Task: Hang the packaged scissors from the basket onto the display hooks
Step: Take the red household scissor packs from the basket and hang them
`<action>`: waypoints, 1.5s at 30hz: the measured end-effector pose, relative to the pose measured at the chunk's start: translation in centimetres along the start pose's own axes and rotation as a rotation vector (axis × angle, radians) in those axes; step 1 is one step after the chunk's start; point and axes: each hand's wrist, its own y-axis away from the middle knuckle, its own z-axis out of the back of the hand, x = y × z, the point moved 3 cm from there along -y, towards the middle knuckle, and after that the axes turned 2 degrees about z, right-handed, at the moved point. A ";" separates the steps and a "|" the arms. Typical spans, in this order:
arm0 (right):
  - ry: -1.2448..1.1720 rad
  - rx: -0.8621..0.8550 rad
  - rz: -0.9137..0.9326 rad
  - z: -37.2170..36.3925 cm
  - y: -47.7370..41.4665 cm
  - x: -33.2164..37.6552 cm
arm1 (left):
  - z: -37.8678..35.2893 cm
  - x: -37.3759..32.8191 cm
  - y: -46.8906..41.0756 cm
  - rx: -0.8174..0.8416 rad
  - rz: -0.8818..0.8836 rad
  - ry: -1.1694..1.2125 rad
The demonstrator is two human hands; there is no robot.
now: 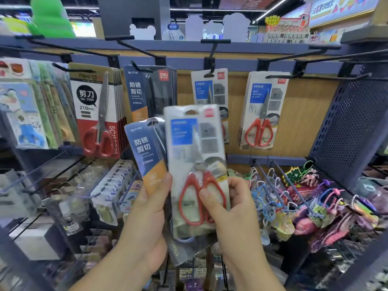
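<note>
My left hand point(151, 219) grips a dark blue and orange scissors pack point(147, 154), held upright at its lower part. My right hand point(228, 208) pinches a white pack of red-handled scissors point(195, 156) by its lower right, in front of the blue pack. Behind them, matching packs hang on the display hooks: a blue stack point(151, 89), a white pack on the middle hook point(212, 66), and another white pack point(262, 110) to the right. The basket is out of sight.
A red and black scissors stack point(98, 110) hangs at the left. Bare black hooks point(134, 47) jut from the top rail. Lower pegs carry colourful keychains point(310, 198) at the right and small packaged items point(109, 190) at the left. A perforated side panel point(352, 127) closes the right.
</note>
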 end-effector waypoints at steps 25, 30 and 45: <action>0.089 0.028 0.226 0.4 -4.8 3.8 | 2.8 -3.4 -2.0 -0.168 -0.305 -0.202; 0.352 0.043 0.151 -0.4 -8.3 2.8 | 3.2 -4.1 -2.1 -0.184 -0.335 -0.213; 0.686 -0.050 -0.061 -0.9 -15.9 -0.3 | 2.6 -4.7 -2.3 -0.068 -0.273 -0.212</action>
